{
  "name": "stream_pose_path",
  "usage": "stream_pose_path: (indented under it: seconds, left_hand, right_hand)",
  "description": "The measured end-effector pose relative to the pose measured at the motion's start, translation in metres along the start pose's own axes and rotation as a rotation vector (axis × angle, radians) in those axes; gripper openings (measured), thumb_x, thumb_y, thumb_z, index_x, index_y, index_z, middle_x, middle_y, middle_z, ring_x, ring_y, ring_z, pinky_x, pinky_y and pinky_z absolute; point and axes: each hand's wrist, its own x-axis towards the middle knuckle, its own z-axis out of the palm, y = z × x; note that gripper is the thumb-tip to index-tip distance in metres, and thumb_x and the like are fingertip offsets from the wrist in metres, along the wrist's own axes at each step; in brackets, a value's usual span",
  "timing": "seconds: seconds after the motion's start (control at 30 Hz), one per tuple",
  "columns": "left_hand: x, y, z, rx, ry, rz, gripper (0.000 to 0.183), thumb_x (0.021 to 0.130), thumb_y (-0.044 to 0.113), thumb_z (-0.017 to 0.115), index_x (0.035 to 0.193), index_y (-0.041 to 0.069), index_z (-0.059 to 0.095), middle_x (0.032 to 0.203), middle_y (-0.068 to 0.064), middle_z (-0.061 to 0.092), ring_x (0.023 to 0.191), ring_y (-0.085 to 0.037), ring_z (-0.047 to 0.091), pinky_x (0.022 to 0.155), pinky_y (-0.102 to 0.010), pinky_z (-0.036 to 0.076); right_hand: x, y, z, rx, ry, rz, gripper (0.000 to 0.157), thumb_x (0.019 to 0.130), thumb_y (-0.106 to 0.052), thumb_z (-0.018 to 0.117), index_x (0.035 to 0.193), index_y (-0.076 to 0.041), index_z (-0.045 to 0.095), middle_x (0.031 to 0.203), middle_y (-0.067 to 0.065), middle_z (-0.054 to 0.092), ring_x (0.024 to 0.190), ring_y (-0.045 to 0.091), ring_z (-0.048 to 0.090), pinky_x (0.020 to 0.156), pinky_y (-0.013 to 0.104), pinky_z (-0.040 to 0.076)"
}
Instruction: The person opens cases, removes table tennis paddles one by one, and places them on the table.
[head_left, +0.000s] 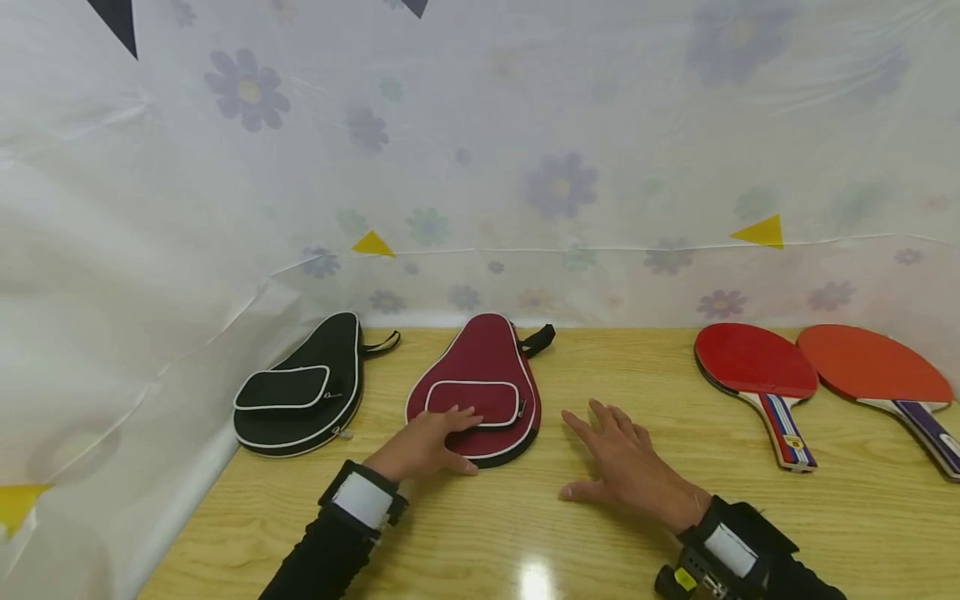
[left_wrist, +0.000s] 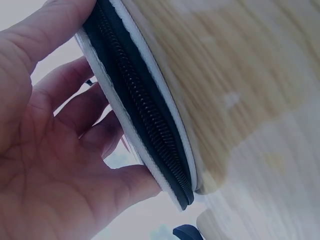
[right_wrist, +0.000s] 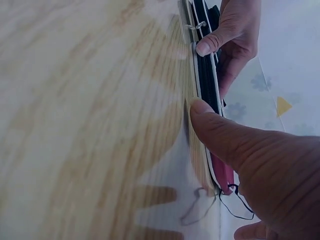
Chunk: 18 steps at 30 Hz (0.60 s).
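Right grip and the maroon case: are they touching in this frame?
Apart. The head view shows bare tabletop between the fingertips of the right grip and the right edge of the maroon case.

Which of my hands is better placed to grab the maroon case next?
Probably your left hand: its fingers lie over the front pocket of the maroon case, thumb by the lower edge. Your right hand sits apart, to the case's right.
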Motion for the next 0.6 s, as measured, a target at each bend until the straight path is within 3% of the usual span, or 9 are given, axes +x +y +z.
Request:
stream_pose_path:
  seconds: [0.33, 0.6]
  left_hand:
    - [-0.0037, -0.0039, -0.0046, -0.006, -0.005, -0.011, 0.070, 0.084, 0.023, 0.083, 0.145, 0.007, 0.055, 0.153, -0.011, 0.048, 0.148, -0.036, 0.032, 0.116, -0.055, 0.028]
    - [-0.0069, -0.0089, -0.0071, -0.006, -0.003, -0.013, 0.070, 0.083, 0.022, 0.084, 0.145, 0.006, 0.055, 0.153, -0.014, 0.046, 0.148, -0.036, 0.032, 0.115, -0.055, 0.031]
  right_hand:
    - [-0.0016, 0.0017, 0.0009, 0.010, -0.005, -0.002, 0.092, 0.078, -0.050, 0.083, 0.152, -0.010, 0.045, 0.154, 0.035, 0.031, 0.138, 0.059, 0.030, 0.101, 0.077, 0.027]
    - [-0.0023, 0.0036, 0.0022, 0.032, -0.012, -0.008, 0.092, 0.078, -0.050, 0.083, 0.152, -0.010, 0.045, 0.154, 0.035, 0.030, 0.138, 0.060, 0.029, 0.101, 0.078, 0.026]
